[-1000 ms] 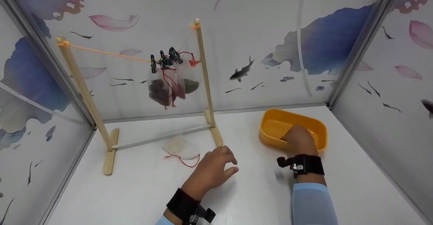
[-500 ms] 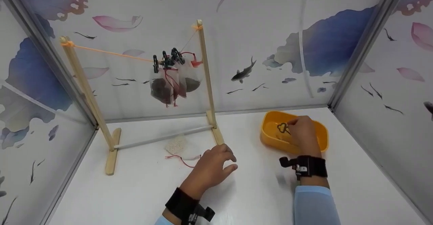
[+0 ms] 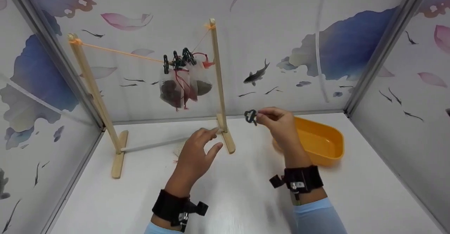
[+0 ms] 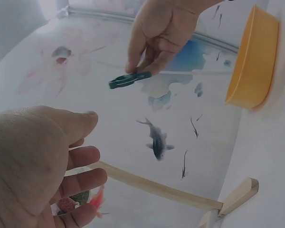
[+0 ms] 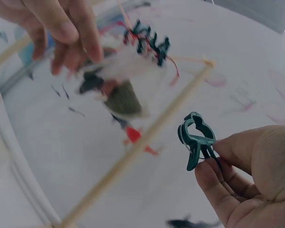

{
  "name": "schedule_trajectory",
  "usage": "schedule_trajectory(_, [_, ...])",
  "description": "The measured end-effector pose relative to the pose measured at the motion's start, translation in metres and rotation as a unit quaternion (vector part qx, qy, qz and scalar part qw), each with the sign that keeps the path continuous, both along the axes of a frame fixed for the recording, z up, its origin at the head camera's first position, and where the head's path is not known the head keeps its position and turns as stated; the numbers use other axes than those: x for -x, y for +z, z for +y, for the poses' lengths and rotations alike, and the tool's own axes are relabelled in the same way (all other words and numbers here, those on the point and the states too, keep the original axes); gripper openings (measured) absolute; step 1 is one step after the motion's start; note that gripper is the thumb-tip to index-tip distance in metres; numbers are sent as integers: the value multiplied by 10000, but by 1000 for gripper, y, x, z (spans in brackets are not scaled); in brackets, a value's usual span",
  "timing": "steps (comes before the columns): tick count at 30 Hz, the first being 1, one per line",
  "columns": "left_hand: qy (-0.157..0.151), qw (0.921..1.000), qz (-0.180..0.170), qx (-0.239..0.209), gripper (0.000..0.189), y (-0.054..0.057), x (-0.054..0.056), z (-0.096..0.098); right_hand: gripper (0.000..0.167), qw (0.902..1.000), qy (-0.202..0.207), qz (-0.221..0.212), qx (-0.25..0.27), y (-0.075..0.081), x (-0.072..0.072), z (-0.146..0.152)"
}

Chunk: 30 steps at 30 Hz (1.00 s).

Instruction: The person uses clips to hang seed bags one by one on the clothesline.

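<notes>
Between thumb and fingers my right hand (image 3: 281, 126) pinches a dark green plastic clip (image 3: 250, 116), held in the air left of the yellow tub. In the right wrist view the clip (image 5: 198, 137) shows its rounded jaws and two handle legs. My left hand (image 3: 197, 153) hovers over the table with fingers apart, holding nothing. Partly hidden behind it lies a small mesh bag of pale grains (image 3: 178, 150). Several filled mesh bags (image 3: 182, 89) with red drawstrings hang bunched on an orange string, fixed by dark green clips (image 3: 177, 59).
A wooden frame (image 3: 219, 82) with two uprights carries the orange string (image 3: 119, 50); a pale rod (image 3: 154, 144) joins its feet. The yellow tub (image 3: 325, 140) stands at the right, partly behind my right hand. Printed panels wall the white table (image 3: 239, 191).
My right hand has come up out of the yellow tub and moved left with the clip. My left hand has shifted left and forward, now covering most of the bag on the table.
</notes>
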<state>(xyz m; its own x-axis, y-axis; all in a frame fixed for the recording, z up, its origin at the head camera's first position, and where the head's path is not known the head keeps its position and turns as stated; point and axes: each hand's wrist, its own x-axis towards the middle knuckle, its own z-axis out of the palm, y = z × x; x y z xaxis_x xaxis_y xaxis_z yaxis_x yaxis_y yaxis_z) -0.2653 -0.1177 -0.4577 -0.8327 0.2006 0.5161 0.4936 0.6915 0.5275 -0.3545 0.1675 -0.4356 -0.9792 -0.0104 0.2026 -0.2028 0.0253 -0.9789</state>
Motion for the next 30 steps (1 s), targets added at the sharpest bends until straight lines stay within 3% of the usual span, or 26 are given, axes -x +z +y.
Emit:
schedule_trajectory(5, [-93,9989,-69,-450,59,4,-2,0,16,9887,1299,302,684,-1,-21,-44])
schedule_trajectory(11, [-196,9964,513,-638,48,7,-4,2,13,9716,2135,173,1005,-4,-33,-65])
schedule_trajectory(17, [-233,9939,778,-746,49,8,-7,0,14,9659,2409,386,871,-4,-39,-70])
schedule_trajectory(24, [-142,9942,865,-615,48,6,-5,1,58,9579,2663,896,594,-5,-42,-71])
schedule_trajectory(30, [32,9923,1158,-427,43,5,-6,3,54,9565,2698,932,603,-4,-43,-72])
